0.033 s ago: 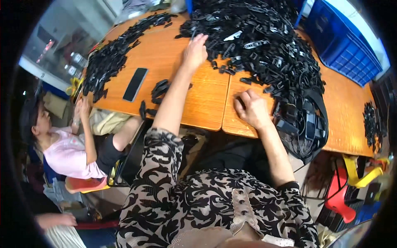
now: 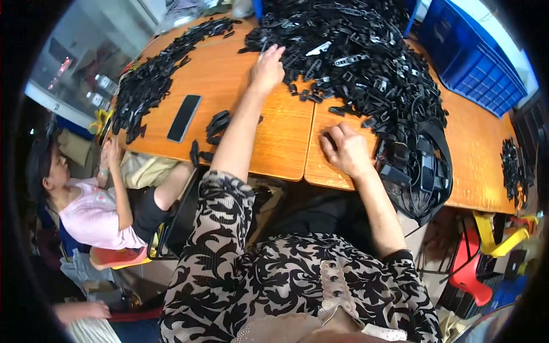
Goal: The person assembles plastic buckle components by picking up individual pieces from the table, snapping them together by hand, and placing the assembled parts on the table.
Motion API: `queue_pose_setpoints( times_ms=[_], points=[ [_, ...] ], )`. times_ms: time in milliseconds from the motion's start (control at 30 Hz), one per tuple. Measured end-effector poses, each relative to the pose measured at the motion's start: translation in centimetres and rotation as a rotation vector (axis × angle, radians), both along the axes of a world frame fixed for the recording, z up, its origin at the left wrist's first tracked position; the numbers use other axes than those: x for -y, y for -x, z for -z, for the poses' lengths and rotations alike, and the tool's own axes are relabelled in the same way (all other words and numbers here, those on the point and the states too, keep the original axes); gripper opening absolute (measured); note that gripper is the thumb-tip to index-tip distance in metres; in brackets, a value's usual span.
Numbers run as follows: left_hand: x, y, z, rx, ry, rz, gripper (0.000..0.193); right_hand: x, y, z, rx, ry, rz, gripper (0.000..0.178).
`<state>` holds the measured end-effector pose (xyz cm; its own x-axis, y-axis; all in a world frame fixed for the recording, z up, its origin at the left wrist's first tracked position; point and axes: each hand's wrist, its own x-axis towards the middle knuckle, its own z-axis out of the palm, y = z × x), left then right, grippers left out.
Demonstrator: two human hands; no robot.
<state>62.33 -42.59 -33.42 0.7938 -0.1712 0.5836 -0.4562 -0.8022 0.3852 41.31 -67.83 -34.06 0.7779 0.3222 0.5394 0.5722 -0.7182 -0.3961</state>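
A large heap of small black plastic buckle-like parts [image 2: 366, 63] covers the far middle of the wooden table [image 2: 280, 143]. My left hand [image 2: 267, 70] reaches to the heap's left edge, fingers stretched out and somewhat apart, with no part visibly gripped. Nearer to me, my right hand [image 2: 347, 151] rests on the tabletop with its fingers curled. Between its thumb and forefinger is a dark spot; what it holds, if anything, is too small to make out. Beside my left forearm lie several curved black pieces [image 2: 217, 124].
A phone [image 2: 184, 118] lies on the left, near a long row of black parts [image 2: 146, 86]. Right of my right hand sits a black mesh bag [image 2: 420, 177]. A blue crate [image 2: 474, 57] stands far right. A seated person [image 2: 94, 211] works at the left.
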Motion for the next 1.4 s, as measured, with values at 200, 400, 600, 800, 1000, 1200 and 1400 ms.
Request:
queue_pose_setpoints(
  times_ms=[200, 400, 600, 800, 1000, 1200, 1400],
  points=[
    [-0.5, -1.2, 3.0, -0.180, 0.062, 0.106, 0.047, 0.4, 0.2, 0.2, 0.066, -0.091, 0.008, 0.013],
    [2.1, 8.3, 1.9, -0.162, 0.125, 0.069, 0.049, 1.5, 0.3, 0.6, -0.078, -0.212, -0.005, 0.016],
    [1.5, 15.4, 0.9, -0.207, 0.086, -0.057, 0.057, 0.5, 0.2, 0.4, -0.174, -0.257, -0.114, 0.019],
    [-0.1, 18.7, 0.8, -0.130, -0.040, -0.202, 0.048, -0.2, 2.2, 0.1, -0.034, -0.054, 0.152, 0.018],
    [-0.6, 19.7, 1.3, -0.108, 0.009, -0.161, 0.039, 0.8, 3.4, 0.1, -0.026, -0.045, 0.222, 0.017],
    [0.0, 20.5, 1.2, 0.079, 0.107, -0.048, 0.043, 0.6, 3.8, -0.3, -0.028, 0.043, 0.048, 0.027],
    [0.5, 22.1, 1.0, 0.025, 0.176, 0.059, 0.036, 0.5, 3.9, 0.0, -0.047, 0.008, 0.088, 0.022]
  ],
)
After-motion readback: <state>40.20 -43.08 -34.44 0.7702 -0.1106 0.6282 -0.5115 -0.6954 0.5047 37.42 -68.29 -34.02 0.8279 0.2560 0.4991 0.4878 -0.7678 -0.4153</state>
